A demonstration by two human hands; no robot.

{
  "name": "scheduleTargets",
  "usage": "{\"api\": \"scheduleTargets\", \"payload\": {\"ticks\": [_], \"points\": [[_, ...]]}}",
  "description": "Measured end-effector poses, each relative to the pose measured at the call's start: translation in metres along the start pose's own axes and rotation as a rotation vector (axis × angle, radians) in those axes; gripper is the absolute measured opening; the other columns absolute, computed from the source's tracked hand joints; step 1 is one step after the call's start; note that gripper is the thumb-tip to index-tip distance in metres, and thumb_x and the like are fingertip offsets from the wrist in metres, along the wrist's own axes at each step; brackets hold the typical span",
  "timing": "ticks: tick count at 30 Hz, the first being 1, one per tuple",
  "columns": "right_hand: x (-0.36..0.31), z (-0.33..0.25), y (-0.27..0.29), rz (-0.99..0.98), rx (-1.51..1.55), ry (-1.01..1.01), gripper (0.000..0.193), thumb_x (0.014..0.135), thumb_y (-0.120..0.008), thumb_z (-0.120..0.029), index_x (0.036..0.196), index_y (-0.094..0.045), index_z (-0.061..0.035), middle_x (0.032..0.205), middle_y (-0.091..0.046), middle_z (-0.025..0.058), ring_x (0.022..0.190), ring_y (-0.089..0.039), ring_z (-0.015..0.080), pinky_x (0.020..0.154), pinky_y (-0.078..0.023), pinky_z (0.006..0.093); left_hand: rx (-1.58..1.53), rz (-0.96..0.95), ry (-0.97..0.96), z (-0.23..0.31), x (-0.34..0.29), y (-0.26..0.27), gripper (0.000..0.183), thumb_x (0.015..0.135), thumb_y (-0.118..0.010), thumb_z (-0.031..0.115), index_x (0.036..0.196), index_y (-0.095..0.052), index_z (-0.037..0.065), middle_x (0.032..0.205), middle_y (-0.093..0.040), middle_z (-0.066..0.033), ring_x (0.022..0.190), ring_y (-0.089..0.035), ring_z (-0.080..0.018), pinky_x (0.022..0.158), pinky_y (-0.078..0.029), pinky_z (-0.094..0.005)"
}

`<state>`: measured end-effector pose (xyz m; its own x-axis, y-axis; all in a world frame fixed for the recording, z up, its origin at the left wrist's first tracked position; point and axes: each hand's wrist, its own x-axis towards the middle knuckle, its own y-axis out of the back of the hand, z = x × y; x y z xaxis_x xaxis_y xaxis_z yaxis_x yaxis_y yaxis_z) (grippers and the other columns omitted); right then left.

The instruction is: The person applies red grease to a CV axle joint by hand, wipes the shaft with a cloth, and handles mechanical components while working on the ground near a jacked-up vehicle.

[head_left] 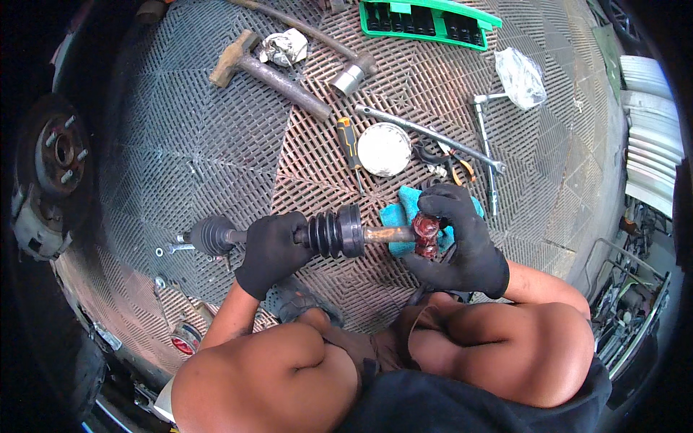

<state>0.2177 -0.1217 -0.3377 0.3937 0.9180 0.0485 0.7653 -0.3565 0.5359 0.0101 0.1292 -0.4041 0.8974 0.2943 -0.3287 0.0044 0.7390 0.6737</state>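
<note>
A car's drive shaft (390,234) lies level across my lap, lifted above the floor mat. My left hand (273,249), in a black glove, is wrapped round it between the small black boot (211,235) at the left end and the wide ribbed rubber boot (333,232). On the shaft's right end sits a tripod joint (426,235) coated in dark red grease. My right hand (465,242), gloved too, curves about this joint, fingers above and thumb below. Behind the joint a turquoise cloth (394,216) lies on the mat, partly covered by the hand.
Beyond the shaft lie a screwdriver (348,144), a round white lid (384,149), pliers (462,169), a long wrench (433,133), a socket handle (485,144), two hammers (289,88) and a green socket case (433,45). A wheel hub (63,151) stands at far left.
</note>
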Motion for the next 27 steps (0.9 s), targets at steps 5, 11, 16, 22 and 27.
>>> {"api": "scheduleTargets", "payload": {"ticks": [5,11,16,22,27], "points": [[0.0015,0.0009,0.0017,0.014,-0.009,0.029,0.069,0.072,-0.089,-0.013,0.131,-0.054,-0.0045,0.12,-0.058,0.0218,0.109,-0.062,0.0368,0.09,-0.054,0.0434,-0.036,0.001,-0.004,0.0025,0.002,-0.0011,0.023,0.067,-0.083,0.023,0.076,-0.069,0.006,0.063,-0.062,-0.0164,0.058,-0.064,-0.0343,0.058,-0.049,-0.0408],[0.0037,0.004,0.004,-0.03,-0.03,0.076,0.067,0.072,-0.088,-0.012,0.13,-0.056,-0.006,0.117,-0.059,0.0201,0.105,-0.063,0.0353,0.088,-0.054,0.0433,-0.046,-0.002,0.004,-0.0013,0.0027,-0.0013,0.018,0.07,-0.08,0.023,0.074,-0.068,0.01,0.064,-0.064,-0.0155,0.061,-0.066,-0.0376,0.061,-0.051,-0.0459],[0.0076,0.0054,0.0058,-0.021,-0.049,0.091,0.069,0.072,-0.088,-0.011,0.133,-0.055,-0.0049,0.116,-0.06,0.0201,0.104,-0.063,0.0354,0.087,-0.054,0.0432,-0.054,0.002,-0.006,-0.0025,0.0022,-0.0011,0.016,0.069,-0.08,0.021,0.074,-0.069,0.01,0.063,-0.064,-0.0154,0.06,-0.066,-0.0377,0.06,-0.051,-0.0451],[0.0036,0.0058,-0.0016,0.037,0.079,-0.046,0.09,0.072,-0.087,-0.01,0.15,-0.043,-0.0007,0.117,-0.06,0.0186,0.104,-0.064,0.0315,0.09,-0.054,0.0415,-0.04,-0.001,-0.013,-0.0018,0.0029,-0.0008,0.015,0.069,-0.079,0.02,0.075,-0.069,0.01,0.064,-0.063,-0.0154,0.06,-0.065,-0.0376,0.06,-0.051,-0.0448],[0.0001,0.0076,0.0,-0.016,0.124,-0.113,0.1,0.074,-0.088,-0.011,0.158,-0.035,-0.0002,0.118,-0.061,0.0173,0.101,-0.064,0.0274,0.091,-0.054,0.0398,-0.024,-0.04,0.02,-0.0018,0.0035,0.0006,0.014,0.069,-0.078,0.02,0.076,-0.07,0.011,0.064,-0.063,-0.0151,0.06,-0.065,-0.0374,0.06,-0.051,-0.0446]]}}
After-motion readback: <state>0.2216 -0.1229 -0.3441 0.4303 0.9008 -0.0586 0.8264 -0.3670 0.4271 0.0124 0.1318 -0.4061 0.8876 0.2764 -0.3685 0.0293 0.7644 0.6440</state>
